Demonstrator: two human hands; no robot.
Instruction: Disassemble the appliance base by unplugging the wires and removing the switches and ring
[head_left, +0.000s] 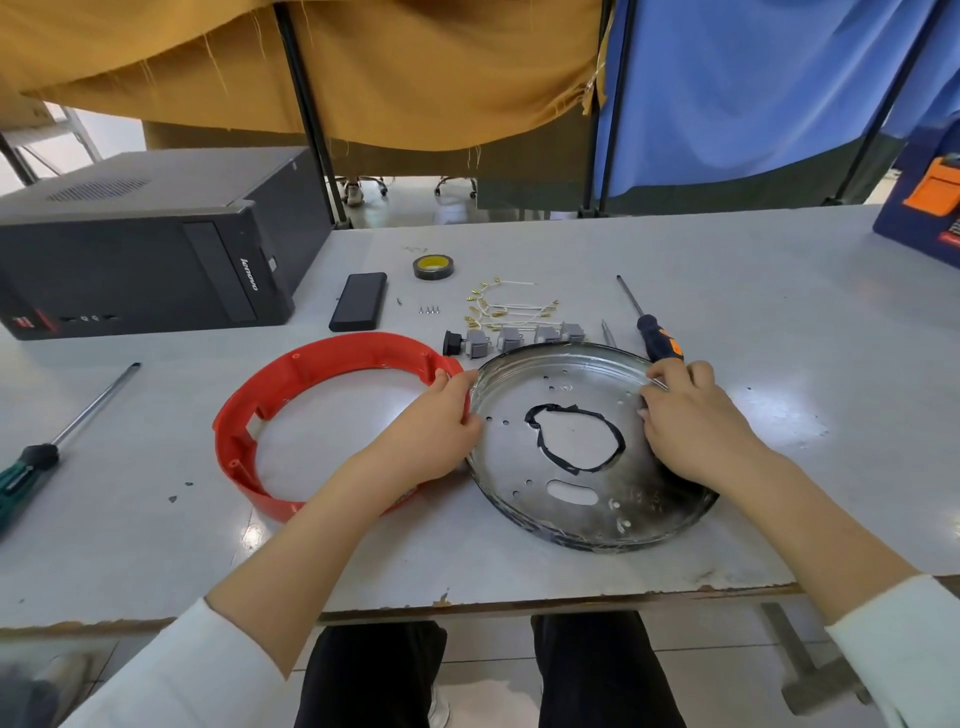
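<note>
Metal base plate (582, 467) lies flat on the counter (727, 291), near its front edge, a ragged black-edged hole at its centre. My left hand (431, 431) grips the plate's left rim, fingers curled over the edge. My right hand (685, 415) rests on the plate's right side, fingers curled; I cannot tell whether it pinches anything. Just left of the plate, touching it, the red ring (311, 364) lies loose. Behind the plate: a row of grey switches (519, 340), then white wires (511, 306) with brass terminals, then a roll of tape (434, 266). An orange-handled screwdriver (658, 338) lies behind the plate's right rim. Far left of the plate, a green-handled screwdriver (31, 467) and a black computer case (140, 249).
</note>
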